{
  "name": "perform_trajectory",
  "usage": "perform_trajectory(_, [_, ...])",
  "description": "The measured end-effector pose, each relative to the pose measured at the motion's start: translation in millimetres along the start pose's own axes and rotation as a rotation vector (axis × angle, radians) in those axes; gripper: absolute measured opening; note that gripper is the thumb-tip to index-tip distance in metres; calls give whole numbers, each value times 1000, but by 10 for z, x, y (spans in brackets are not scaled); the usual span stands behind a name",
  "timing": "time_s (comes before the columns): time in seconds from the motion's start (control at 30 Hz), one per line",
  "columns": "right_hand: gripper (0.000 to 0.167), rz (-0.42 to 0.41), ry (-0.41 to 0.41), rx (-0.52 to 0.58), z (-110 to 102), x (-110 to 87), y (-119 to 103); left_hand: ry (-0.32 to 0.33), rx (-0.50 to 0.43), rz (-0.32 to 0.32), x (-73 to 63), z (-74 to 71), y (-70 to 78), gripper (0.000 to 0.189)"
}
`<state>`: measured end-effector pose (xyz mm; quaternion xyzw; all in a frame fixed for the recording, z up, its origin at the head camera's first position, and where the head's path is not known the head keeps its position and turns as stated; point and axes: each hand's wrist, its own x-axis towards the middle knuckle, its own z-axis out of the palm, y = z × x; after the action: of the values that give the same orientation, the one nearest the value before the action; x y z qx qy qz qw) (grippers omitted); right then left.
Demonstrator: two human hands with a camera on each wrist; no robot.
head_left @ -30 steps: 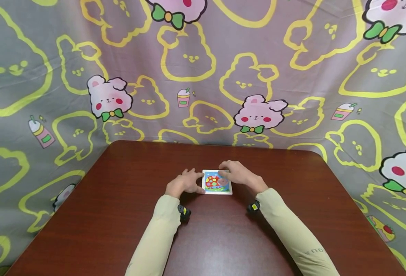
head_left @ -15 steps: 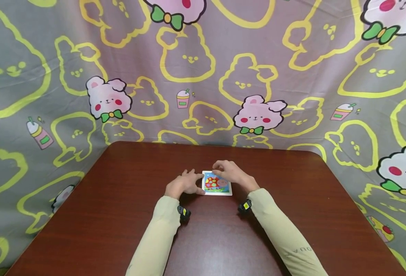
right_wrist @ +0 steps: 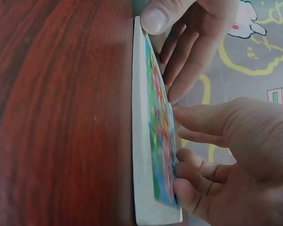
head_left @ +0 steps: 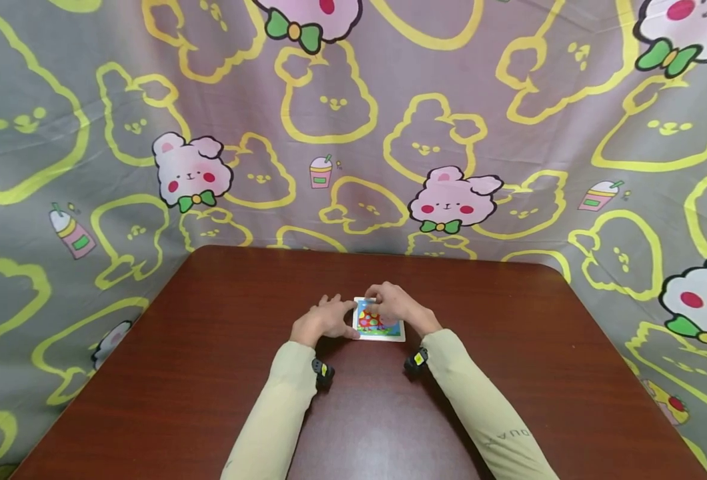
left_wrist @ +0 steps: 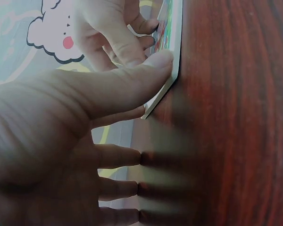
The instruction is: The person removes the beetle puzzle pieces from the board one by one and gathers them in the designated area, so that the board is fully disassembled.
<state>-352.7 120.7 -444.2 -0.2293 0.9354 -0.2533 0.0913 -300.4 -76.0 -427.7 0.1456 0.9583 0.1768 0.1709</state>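
A small square board with a white border (head_left: pixel 383 338) lies flat on the table. Its picture (right_wrist: pixel 161 136) shows a red ladybug with coloured dots on blue and green. My left hand (head_left: pixel 327 317) braces the board's left side, thumb (left_wrist: pixel 155 63) pressing the near corner and index finger toward the far corner. The other left fingers are straight, tips on the tabletop. Over the picture, my right hand (head_left: pixel 394 305) bends its fingertips (right_wrist: pixel 181 188) down onto the surface, hiding the picture's upper right part. Nothing shows gripped between the right thumb and fingers.
The dark red-brown wooden table (head_left: pixel 221 393) has rounded far corners. Behind and beside it hangs a grey cloth (head_left: pixel 353 73) printed with yellow outlines and white rabbits. A black wrist camera (head_left: pixel 323 373) sits on the left cuff, another black wrist camera (head_left: pixel 415 363) on the right.
My right hand has moved leftward across the picture, from its upper right toward the middle. My left hand and the board have stayed in place.
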Motion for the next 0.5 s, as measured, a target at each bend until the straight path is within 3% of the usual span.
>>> perform_trajectory(0.5, [29,-35,-18,-54,32,-14,-82,-25,-1,-16,-64,-6,22,71])
